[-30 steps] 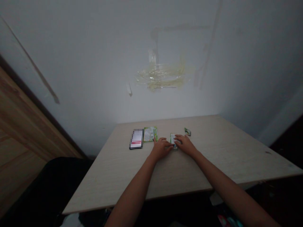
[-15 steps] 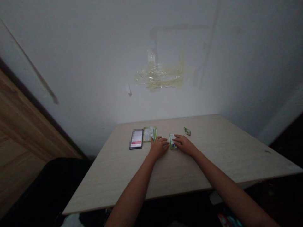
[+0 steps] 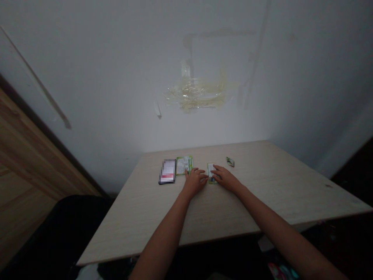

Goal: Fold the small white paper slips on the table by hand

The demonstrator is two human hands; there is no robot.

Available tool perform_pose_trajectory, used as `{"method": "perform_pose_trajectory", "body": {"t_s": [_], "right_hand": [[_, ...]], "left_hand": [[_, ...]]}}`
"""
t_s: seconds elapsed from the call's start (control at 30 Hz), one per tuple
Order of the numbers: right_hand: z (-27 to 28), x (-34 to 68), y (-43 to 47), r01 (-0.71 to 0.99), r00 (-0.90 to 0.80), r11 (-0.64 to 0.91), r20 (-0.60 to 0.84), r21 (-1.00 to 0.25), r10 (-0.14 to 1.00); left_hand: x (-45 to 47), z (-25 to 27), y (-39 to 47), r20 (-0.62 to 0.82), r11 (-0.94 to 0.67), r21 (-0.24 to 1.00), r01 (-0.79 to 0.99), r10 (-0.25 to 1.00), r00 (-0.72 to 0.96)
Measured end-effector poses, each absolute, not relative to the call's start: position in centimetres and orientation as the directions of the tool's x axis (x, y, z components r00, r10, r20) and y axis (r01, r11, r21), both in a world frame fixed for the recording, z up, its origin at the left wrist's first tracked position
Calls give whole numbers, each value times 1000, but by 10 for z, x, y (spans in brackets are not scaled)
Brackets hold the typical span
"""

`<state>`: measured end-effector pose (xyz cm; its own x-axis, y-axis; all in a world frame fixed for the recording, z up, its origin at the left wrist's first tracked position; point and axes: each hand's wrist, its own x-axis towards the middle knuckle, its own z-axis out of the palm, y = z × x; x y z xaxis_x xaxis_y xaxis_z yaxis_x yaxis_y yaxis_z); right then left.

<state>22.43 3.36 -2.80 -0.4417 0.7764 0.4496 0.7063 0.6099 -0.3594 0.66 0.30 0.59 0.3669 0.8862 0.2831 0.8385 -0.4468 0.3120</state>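
Observation:
My left hand (image 3: 195, 182) lies on the table with its fingers spread, fingertips close to the left edge of a small green-and-white printed packet (image 3: 211, 169). Over the right side of that packet rests my right hand (image 3: 223, 177), fingers apart and touching its face; they cover part of the print. A larger green-and-white printed sheet or packet (image 3: 184, 165) lies flat just beyond my left hand, whose thumb is near its lower edge. What kind of items these are is too small to tell.
Left of the sheet lies a phone (image 3: 168, 171) with a lit, blurred screen. A small crumpled green piece (image 3: 230, 161) sits beyond my right hand. The pale wooden table (image 3: 140, 217) meets a grey wall (image 3: 116, 97) bearing shiny tape (image 3: 198, 95). A dark chair-like shape (image 3: 72, 217) stands at left.
The small packet has shifted very slightly left, with my right hand still on it. My left hand stays almost in place.

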Motion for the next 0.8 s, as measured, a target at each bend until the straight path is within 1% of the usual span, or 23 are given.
{"method": "perform_pose_trajectory", "body": {"t_s": [0.17,0.4,0.8], "right_hand": [[-25,223,31,671,-470,652,477,-353,742],[-23,222,32,654,-492,652,438,-384,752],[-22,220,32,642,-504,647,409,-411,760]], "left_hand": [[6,6,3,273,-441,299,846,889,367],[6,6,3,288,-443,272,855,885,367],[6,8,2,252,-422,285,861,899,358]]}}
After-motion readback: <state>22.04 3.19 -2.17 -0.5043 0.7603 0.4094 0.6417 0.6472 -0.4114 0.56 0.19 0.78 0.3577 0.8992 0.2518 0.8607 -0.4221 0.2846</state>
